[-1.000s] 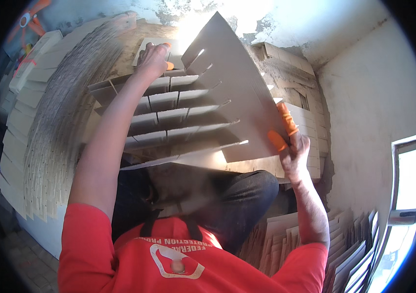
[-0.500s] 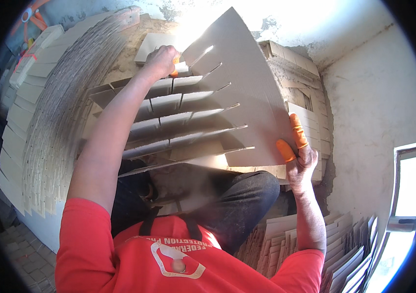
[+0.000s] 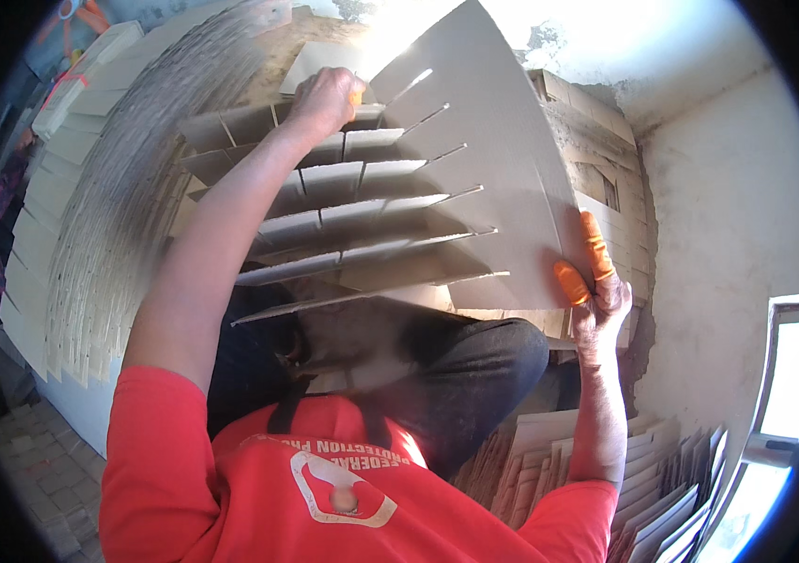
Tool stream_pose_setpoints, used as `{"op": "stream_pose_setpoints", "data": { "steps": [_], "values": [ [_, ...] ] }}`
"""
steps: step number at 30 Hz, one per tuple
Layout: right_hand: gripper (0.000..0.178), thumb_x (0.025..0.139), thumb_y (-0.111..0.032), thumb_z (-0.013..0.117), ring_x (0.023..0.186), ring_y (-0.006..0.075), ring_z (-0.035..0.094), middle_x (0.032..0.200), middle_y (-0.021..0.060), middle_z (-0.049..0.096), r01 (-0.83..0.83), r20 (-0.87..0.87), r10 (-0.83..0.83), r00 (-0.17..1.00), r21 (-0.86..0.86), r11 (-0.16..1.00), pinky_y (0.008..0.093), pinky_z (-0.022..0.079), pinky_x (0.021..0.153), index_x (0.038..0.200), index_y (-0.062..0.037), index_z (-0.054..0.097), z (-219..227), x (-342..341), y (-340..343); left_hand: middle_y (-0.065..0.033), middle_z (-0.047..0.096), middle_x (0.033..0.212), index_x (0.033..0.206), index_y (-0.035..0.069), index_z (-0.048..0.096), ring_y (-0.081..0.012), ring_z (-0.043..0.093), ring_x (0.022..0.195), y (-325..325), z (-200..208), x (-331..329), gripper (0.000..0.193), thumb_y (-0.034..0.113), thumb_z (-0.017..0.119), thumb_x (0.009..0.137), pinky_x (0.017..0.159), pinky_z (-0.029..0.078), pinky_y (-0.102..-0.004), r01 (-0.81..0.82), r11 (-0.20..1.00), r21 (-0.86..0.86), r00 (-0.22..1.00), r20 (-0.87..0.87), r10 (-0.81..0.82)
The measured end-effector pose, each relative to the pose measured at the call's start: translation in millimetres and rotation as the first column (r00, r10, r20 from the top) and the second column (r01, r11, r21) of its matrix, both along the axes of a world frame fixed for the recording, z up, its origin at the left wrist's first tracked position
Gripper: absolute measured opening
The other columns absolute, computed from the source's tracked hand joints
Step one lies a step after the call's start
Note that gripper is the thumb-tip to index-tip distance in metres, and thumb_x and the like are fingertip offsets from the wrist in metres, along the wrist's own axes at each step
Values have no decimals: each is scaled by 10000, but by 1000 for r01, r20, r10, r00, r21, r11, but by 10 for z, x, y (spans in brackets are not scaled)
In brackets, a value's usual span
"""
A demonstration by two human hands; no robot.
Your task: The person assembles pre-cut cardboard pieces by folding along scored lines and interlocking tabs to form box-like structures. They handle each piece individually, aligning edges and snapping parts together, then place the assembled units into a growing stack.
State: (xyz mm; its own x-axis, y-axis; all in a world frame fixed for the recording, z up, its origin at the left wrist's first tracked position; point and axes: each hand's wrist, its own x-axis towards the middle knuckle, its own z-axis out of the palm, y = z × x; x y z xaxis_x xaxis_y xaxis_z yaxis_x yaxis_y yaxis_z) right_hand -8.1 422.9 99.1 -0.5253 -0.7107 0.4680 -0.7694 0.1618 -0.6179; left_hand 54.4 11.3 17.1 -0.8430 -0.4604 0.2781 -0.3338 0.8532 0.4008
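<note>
A large slotted cardboard sheet (image 3: 512,169) stands tilted before me, with several cardboard strips (image 3: 376,205) set crosswise into its slots. These strips fan out to the left in a row, and they have slots of their own. My right hand (image 3: 603,298) grips the sheet's lower right edge; orange covers are on its thumb and a finger. At the far end of the row my left hand (image 3: 326,98) is closed at the farthest strip. An orange finger cover shows there, but the other fingertips are mostly hidden.
A long stack of cardboard pieces (image 3: 136,178) curves along the left. More stacked cardboard (image 3: 596,141) sits behind the sheet, against the wall (image 3: 718,206). Loose cardboard sheets (image 3: 643,469) lean at lower right, near a bright window (image 3: 789,375). My bent legs (image 3: 484,366) are below.
Both hands and the slotted sheet with its strips have shifted slightly right in the picture. The far end has risen a little. Both hands keep their hold.
</note>
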Motion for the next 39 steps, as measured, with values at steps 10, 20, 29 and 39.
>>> {"op": "stream_pose_setpoints", "data": {
  "steps": [10,20,29,39],
  "values": [
    [570,854,9,674,945,271,703,1200,184,670,-192,73,179,981,248,949,337,540,850,1400,-26,514,43,-114,-299,-246,617,759,761,8,628,-423,634,751,-3,-44,-49,128,-102,592,705,667,490,-461,16,1000,3,974,-227,-15],
    [554,791,42,673,800,326,681,851,197,676,-258,70,263,962,543,799,397,516,797,1325,-17,538,170,-71,-584,-222,682,863,886,59,713,-416,669,869,-132,-19,-132,176,-4,665,729,782,540,-487,-12,1000,13,993,-116,13],
    [561,849,-114,740,920,223,695,1247,133,645,-1,252,-103,962,384,923,337,556,816,1358,1,536,-134,-122,-230,-187,691,1015,1298,31,574,-299,677,933,89,310,110,509,258,720,866,841,537,-425,-13,998,65,1000,-15,14],
    [1083,673,-379,849,1398,406,338,1517,240,353,507,-295,-678,673,852,133,491,342,1127,1516,-27,268,-1610,-1044,1577,-121,634,1182,1295,-1,537,-253,633,989,1368,878,1526,619,121,804,750,861,510,-387,404,901,-159,853,-291,-434]
  ]
}}
